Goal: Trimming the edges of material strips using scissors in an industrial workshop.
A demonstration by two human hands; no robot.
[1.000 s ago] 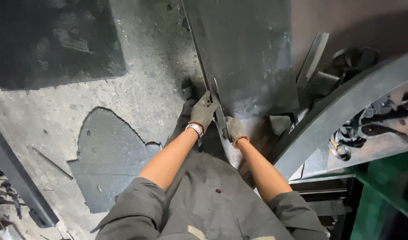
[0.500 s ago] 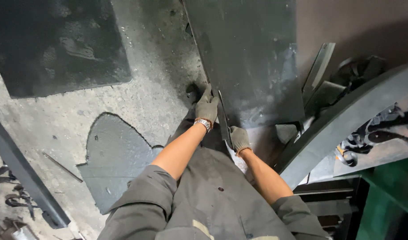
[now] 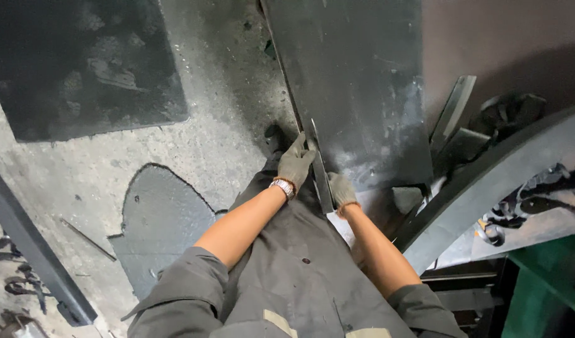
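I look straight down at my two gloved hands on a narrow dark metal strip (image 3: 320,168) that lies along the left edge of a large dark steel sheet (image 3: 356,87). My left hand (image 3: 295,164), in a grey knit glove with a wristwatch at the cuff, grips the strip's upper part. Lower down, my right hand (image 3: 342,190) is closed on the same strip near its lower end. I wear a grey work coat, and my forearms are bare.
A dark steel plate (image 3: 81,62) lies on the concrete floor at upper left, and a curved cut-off piece (image 3: 159,225) lies near my left. A thick curved steel beam (image 3: 487,181) crosses the right side with scrap offcuts (image 3: 456,138) behind it. A dark bar (image 3: 30,250) runs along the left.
The view has shifted slightly; both hands stay on the strip, with the left hand a little further up along it.
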